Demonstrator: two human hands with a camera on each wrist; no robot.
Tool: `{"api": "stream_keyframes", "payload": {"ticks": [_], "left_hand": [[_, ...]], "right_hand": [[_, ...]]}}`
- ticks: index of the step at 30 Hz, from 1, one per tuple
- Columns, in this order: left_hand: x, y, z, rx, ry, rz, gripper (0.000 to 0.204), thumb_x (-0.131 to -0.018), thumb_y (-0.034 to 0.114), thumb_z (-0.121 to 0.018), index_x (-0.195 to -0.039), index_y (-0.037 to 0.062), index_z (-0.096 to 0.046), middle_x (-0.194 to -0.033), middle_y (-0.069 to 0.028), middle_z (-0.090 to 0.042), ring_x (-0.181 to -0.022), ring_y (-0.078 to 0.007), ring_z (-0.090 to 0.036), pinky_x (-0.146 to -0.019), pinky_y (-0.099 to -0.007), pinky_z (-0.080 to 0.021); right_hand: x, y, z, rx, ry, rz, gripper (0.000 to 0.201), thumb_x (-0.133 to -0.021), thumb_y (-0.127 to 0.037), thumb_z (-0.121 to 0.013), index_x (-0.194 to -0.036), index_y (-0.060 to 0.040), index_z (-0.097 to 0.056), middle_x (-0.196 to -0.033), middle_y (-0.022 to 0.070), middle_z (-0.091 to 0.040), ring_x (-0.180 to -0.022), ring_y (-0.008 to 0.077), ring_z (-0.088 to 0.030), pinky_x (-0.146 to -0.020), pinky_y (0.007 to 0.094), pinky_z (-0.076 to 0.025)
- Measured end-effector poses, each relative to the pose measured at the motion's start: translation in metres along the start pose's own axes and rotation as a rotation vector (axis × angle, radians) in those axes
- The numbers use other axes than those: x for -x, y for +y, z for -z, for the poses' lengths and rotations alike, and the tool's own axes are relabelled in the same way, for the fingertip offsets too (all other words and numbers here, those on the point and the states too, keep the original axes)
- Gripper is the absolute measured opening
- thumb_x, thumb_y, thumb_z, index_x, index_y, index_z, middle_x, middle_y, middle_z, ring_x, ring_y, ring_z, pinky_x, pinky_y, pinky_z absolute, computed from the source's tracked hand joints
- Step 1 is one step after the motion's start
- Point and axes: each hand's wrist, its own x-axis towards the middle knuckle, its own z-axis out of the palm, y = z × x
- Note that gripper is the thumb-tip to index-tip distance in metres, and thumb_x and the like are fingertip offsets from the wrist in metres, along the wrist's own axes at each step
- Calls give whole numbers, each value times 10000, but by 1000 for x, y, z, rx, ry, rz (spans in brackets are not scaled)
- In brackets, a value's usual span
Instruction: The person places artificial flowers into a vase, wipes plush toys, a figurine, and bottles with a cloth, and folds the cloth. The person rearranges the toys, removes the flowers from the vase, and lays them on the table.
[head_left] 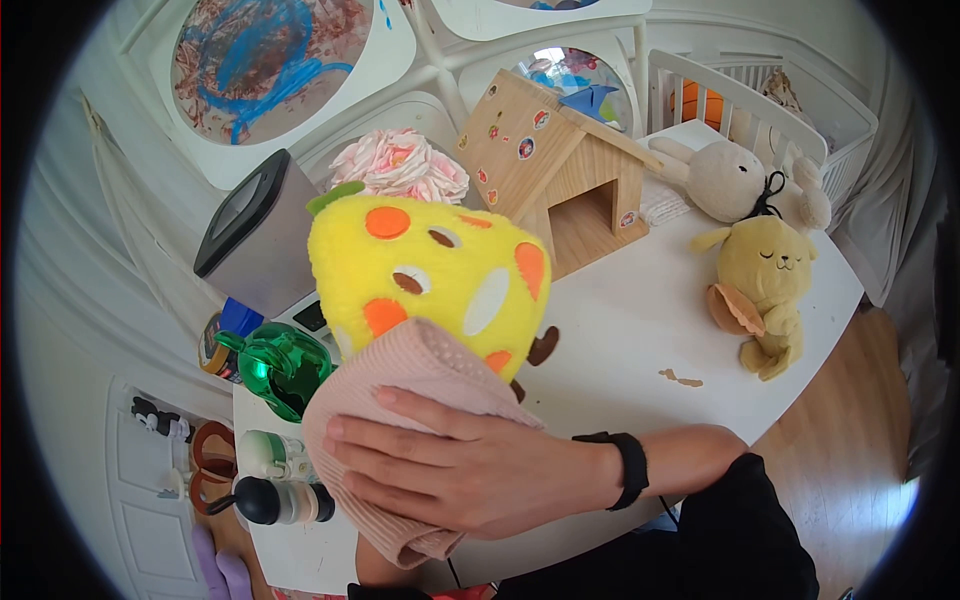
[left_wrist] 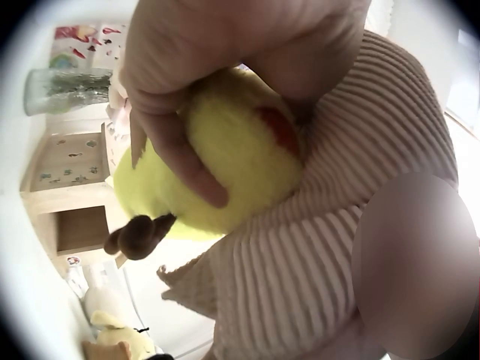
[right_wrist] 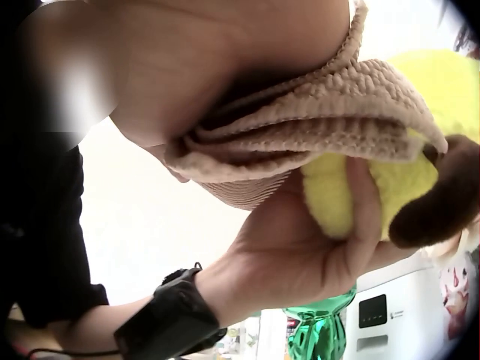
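A yellow plush toy (head_left: 450,250) with orange patches, oval eyes, a green leaf and small brown feet is held up over the white table (head_left: 640,350). My left hand (left_wrist: 225,67) grips it, fingers and thumb curled round its yellow body (left_wrist: 232,142). From the head view that hand is hidden behind a pink ribbed cloth (head_left: 420,360); only a piece of forearm shows below. My right hand (head_left: 450,470) lies over the cloth with fingers extended, pressing it against the plush; its thumb is hidden. In the right wrist view the cloth (right_wrist: 322,112) is folded under the palm.
At the left stand a green shiny container (head_left: 285,370), a pale green bottle (head_left: 270,455), a black-topped bottle (head_left: 280,500) and a grey bin (head_left: 255,240). Pink flowers (head_left: 400,165) and a wooden house (head_left: 550,160) are behind. A yellow plush (head_left: 765,290) and a white plush (head_left: 725,180) sit right.
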Motion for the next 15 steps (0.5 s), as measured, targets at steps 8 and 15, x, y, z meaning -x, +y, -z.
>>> {"api": "stream_keyframes", "payload": {"ticks": [8, 15], "left_hand": [[7, 3, 0, -130, -81, -24, 790, -752, 66, -781, -1447, -4, -412, -1377, -101, -572, -1244, -195, -582, -1041, -353, -478], [-1, 17, -22, -48, -210, -67, 922, -727, 84, -812, -1503, 12, -319, -1409, -95, -535, -1294, -207, -544, -1071, -364, -448]], "right_hand": [[6, 40, 35, -17, 284, -97, 457, -797, -188, -602, -1218, -11, -623, -1449, 192, -508, -1403, 358, -437, -1200, 557, -246], [27, 85, 73, -112, 527, -292, 365, -907, -97, -646, -1265, -29, -655, -1465, 196, -525, -1290, 334, -562, -1074, 403, -441]]}}
